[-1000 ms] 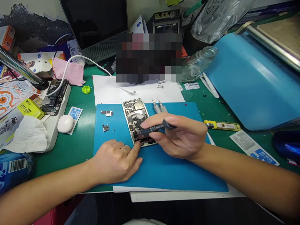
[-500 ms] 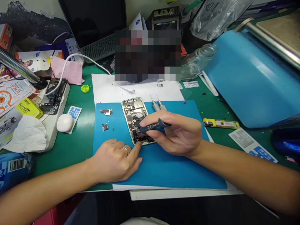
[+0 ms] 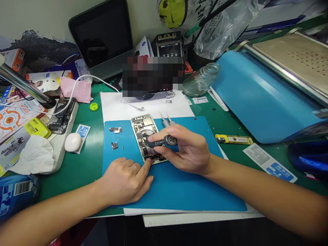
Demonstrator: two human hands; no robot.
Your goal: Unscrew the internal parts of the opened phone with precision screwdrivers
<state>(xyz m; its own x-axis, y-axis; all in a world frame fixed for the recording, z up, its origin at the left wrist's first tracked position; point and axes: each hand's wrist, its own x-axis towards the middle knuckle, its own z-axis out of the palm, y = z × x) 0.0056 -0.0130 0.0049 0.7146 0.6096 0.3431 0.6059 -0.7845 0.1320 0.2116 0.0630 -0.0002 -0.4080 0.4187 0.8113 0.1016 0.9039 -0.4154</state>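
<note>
An opened phone (image 3: 146, 131) with its inner parts bare lies on a blue mat (image 3: 179, 191). My right hand (image 3: 188, 148) pinches a dark screwdriver (image 3: 161, 141) over the phone's middle; its tip is hard to make out. The index finger of my left hand (image 3: 128, 177) touches the phone's lower edge, while the other fingers are curled with nothing visible in them. Left of the phone lie a small metal-faced part (image 3: 115, 130), a small dark part (image 3: 114, 146) and a tiny piece (image 3: 122, 148). Two grey-handled drivers (image 3: 167, 121) rest beyond my right hand.
A white cable (image 3: 120, 94) crosses white paper (image 3: 110, 106) behind the mat. At left are another opened phone (image 3: 61, 116) and a white case (image 3: 72, 142). A yellow cutter (image 3: 233, 139), glass jar (image 3: 201, 80) and large blue sheet (image 3: 256, 99) are at right.
The camera view has shifted, showing more of the back of the bench. The screwdriver's handle now points more toward the camera. My left finger stays on the phone's lower edge.
</note>
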